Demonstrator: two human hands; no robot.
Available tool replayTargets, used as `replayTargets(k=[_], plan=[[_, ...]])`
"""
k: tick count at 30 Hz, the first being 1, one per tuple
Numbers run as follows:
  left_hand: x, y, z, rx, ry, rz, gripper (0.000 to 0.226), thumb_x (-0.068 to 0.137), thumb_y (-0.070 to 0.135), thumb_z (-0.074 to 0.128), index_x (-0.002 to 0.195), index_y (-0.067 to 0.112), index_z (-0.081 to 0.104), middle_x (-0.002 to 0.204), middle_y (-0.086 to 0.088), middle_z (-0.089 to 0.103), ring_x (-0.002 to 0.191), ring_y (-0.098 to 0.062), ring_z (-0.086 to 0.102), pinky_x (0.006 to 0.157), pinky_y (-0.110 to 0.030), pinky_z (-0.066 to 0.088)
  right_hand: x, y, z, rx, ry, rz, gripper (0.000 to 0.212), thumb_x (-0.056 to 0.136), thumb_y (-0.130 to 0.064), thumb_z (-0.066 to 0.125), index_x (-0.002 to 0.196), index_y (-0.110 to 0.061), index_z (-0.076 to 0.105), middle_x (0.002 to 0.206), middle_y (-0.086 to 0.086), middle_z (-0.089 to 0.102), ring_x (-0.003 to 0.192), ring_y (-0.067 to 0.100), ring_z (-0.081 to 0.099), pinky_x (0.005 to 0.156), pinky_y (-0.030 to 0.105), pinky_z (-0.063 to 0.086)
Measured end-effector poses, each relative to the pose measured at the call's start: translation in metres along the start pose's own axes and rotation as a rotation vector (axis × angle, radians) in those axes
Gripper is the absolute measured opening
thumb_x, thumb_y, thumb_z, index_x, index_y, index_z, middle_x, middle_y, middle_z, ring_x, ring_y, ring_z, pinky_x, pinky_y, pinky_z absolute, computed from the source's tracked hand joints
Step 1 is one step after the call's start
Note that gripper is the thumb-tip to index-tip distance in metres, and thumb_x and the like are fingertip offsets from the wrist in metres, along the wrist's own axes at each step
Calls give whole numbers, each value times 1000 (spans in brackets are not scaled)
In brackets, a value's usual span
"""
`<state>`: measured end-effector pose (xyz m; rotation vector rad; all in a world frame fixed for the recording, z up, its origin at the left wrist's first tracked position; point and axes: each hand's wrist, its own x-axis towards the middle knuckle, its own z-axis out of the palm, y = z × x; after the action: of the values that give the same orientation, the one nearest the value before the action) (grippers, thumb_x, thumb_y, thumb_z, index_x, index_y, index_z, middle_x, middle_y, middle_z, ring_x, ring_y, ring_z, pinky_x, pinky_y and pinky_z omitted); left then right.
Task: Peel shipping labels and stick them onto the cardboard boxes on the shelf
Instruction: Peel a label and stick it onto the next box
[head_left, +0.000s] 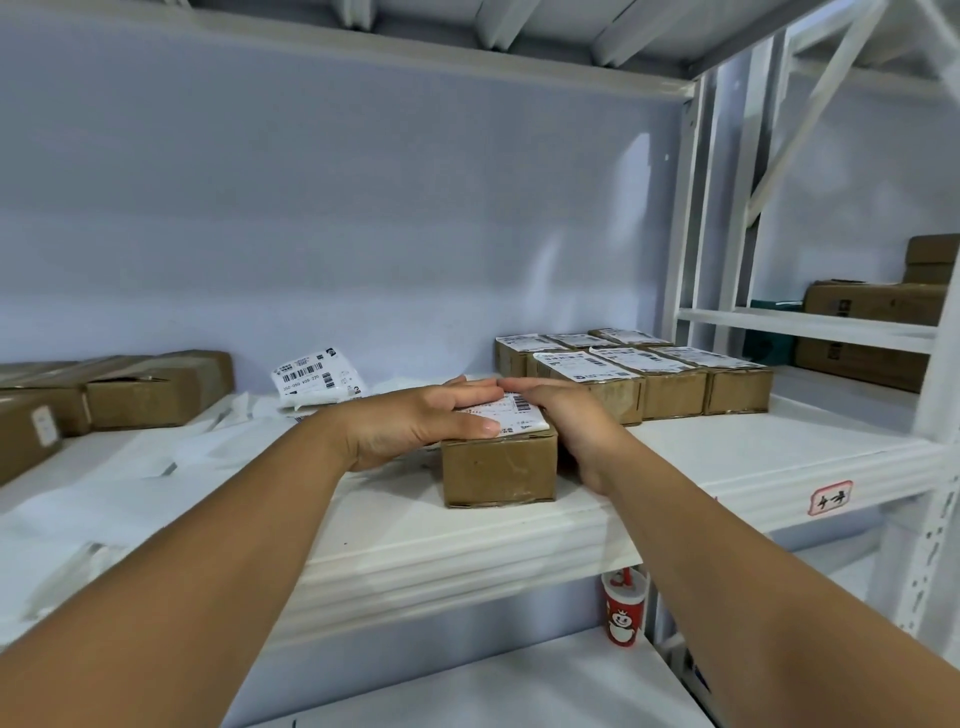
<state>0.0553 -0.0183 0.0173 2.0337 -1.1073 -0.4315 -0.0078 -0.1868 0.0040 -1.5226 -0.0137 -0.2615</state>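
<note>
Brown cardboard box: long axis toward back wall. White barcoded shipping label beneath flat, pressing fingers of left hand, right hand.

I face a pale blue-lilac wall behind a white metal shelf. An upper shelf spans the top of the frame; white upright posts and a neighbouring rack stand at right. Light is soft and even.

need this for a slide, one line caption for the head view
Left hand and right hand press a label onto a box on the shelf, beside six labelled boxes.
</note>
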Motion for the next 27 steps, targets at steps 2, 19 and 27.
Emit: replayTargets(k=[2, 19, 27], plan=[[1, -4, 2, -1, 15, 24, 48, 85, 35, 59, 126, 47, 38, 136, 27, 29, 97, 41, 25, 79, 11, 23, -3, -2, -3, -22, -42, 11, 30, 95, -4, 43, 108, -15, 67, 88, -3, 69, 72, 5, 65, 58, 10, 50], [-16, -2, -3, -286, -63, 28, 59, 71, 17, 61, 128, 29, 50, 146, 23, 29, 137, 3, 21, 109, -21, 23, -13, -4, -31, -155, -363, 48, 66, 65, -16, 72, 128, -25, 53, 121, 1, 64, 106, 13, 58, 94, 25, 45], [-14, 4, 4, -172, 12, 5, 63, 71, 33, 62, 132, 35, 46, 144, 19, 33, 123, 8, 38, 92, -10, 36, -7, -4, -32, -207, -400, 93, 91, 58, -22, 76, 141, -27, 41, 131, -2, 57, 123, 15, 50, 111, 34, 34]])
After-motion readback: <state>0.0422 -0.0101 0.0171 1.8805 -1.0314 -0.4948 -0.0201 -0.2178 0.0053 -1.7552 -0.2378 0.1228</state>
